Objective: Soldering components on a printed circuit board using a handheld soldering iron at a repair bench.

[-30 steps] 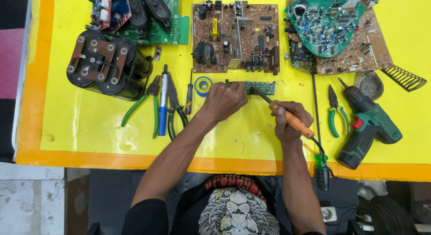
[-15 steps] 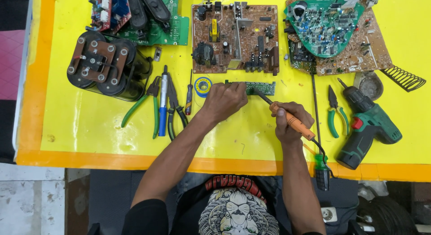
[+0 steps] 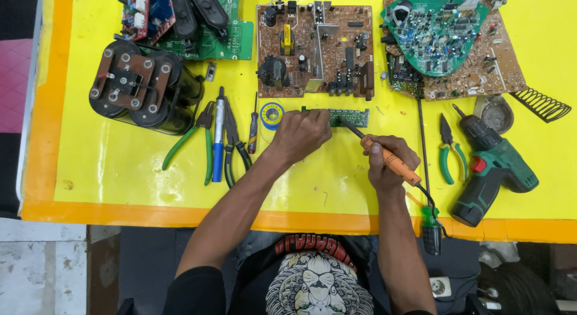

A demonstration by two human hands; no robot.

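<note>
Head view: yellow table, orange border.

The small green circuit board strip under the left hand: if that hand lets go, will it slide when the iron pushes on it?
Probably. The small green circuit board strip looks thin and light, lying flat on the smooth yellow tabletop, so it would likely skid. The left hand pins one end while the right hand presses the orange-handled soldering iron at it. It looks stiff, not floppy.

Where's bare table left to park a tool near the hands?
Bare yellow table lies front left, between the pliers and the orange edge. A smaller patch sits between left hand and right hand. The back is crowded with circuit boards; the drill fills the right.
</note>
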